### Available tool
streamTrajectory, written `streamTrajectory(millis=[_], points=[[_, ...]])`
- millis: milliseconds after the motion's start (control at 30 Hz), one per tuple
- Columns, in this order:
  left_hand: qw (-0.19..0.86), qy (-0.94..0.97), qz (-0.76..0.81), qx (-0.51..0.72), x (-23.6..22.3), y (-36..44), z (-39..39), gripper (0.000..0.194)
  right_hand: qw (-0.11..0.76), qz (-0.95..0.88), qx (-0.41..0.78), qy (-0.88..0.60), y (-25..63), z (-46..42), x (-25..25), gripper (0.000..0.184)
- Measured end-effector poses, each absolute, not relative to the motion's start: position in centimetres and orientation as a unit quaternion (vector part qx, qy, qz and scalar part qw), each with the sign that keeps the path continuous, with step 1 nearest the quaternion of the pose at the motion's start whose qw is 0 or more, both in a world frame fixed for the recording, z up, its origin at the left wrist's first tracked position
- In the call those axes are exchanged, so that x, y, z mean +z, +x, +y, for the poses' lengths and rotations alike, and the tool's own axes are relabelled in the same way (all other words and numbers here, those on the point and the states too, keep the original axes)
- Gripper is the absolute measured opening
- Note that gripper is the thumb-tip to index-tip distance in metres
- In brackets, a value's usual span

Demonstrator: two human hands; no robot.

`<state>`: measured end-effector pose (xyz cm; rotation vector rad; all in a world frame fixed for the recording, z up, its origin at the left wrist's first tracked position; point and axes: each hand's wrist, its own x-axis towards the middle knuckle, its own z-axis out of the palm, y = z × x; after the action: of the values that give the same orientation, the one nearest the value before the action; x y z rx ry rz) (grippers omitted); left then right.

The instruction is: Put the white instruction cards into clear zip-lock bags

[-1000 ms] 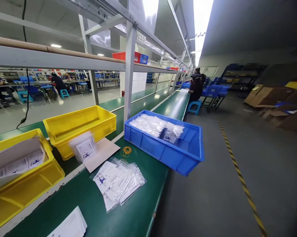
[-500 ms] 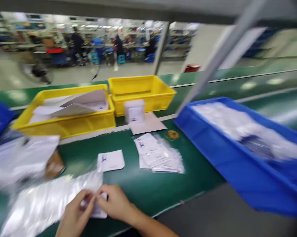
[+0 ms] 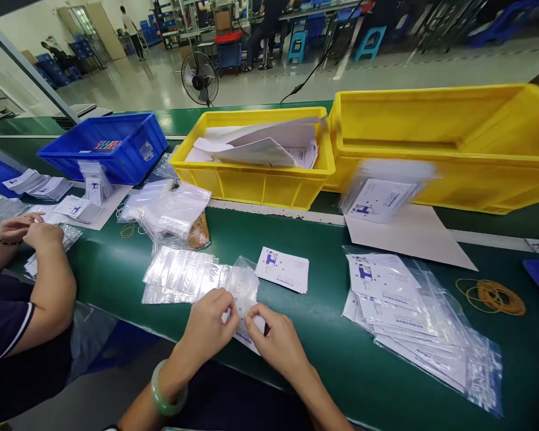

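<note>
At the front edge of the green bench, my left hand (image 3: pixel 210 323) and my right hand (image 3: pixel 276 340) pinch a clear plastic bag (image 3: pixel 246 288) between them. A white printed card (image 3: pixel 248 342) shows under my fingers; how far it sits inside the bag is hidden. Just left of my hands lies a fanned row of clear bags (image 3: pixel 179 272). Beyond my fingers is a small stack of white cards (image 3: pixel 282 268) with a purple logo. Farther right, bagged cards (image 3: pixel 395 308) overlap in a loose pile.
Yellow bins (image 3: pixel 255 182) line the back; the left one holds white sheets. Yellow rubber bands (image 3: pixel 493 297) lie at right, near a cardboard sheet (image 3: pixel 413 236) with bagged cards upright on it. A blue bin (image 3: pixel 112 149) stands back left. A co-worker's hands (image 3: pixel 31 230) work at far left.
The view has swung left and closer, bringing the co-worker and the left blue bin into sight. Both my hands stay together on the bag and card.
</note>
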<state>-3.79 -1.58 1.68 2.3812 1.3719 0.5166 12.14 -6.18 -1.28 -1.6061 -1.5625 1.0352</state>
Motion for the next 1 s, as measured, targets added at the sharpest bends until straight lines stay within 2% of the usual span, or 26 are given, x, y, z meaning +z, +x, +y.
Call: streamTrajectory(millis=[133, 267, 467, 567, 700, 833, 900, 1000], points=[[0.223, 0.875, 0.41, 0.131, 2.3, -3.0, -2.0, 0.016, 0.335, -0.587, 0.374, -0.635, 12.9, -5.8, -0.4, 0.021], [0.247, 0.864, 0.414, 0.146, 2.4, -2.7, -1.8, 0.017, 0.33, -0.597, 0.37, -0.63, 13.0, -5.6, -0.2, 0.023], [0.178, 0.81, 0.503, 0.244, 3.1, -3.8, -0.7, 0.02, 0.336, -0.585, 0.362, -0.644, 14.9, -6.7, -0.2, 0.024], [0.143, 0.807, 0.509, 0.263, 3.6, -3.9, -0.7, 0.02, 0.392, -0.555, 0.325, -0.658, 16.8, -8.0, 0.8, 0.022], [0.139, 0.818, 0.487, 0.273, 3.8, -3.0, -1.2, 0.021, 0.513, -0.508, 0.196, -0.664, 18.1, -10.0, 2.8, 0.013], [0.15, 0.833, 0.446, 0.29, 4.0, -1.9, -1.7, 0.023, 0.514, -0.565, 0.132, -0.632, 17.3, -10.4, 4.0, 0.017], [0.146, 0.84, 0.429, 0.299, 4.0, -1.6, -1.8, 0.023, 0.508, -0.601, 0.138, -0.601, 16.6, -10.2, 4.0, 0.02], [0.131, 0.851, 0.405, 0.309, 3.8, -1.4, -1.8, 0.022, 0.503, -0.605, 0.214, -0.578, 15.7, -10.1, 3.7, 0.02]])
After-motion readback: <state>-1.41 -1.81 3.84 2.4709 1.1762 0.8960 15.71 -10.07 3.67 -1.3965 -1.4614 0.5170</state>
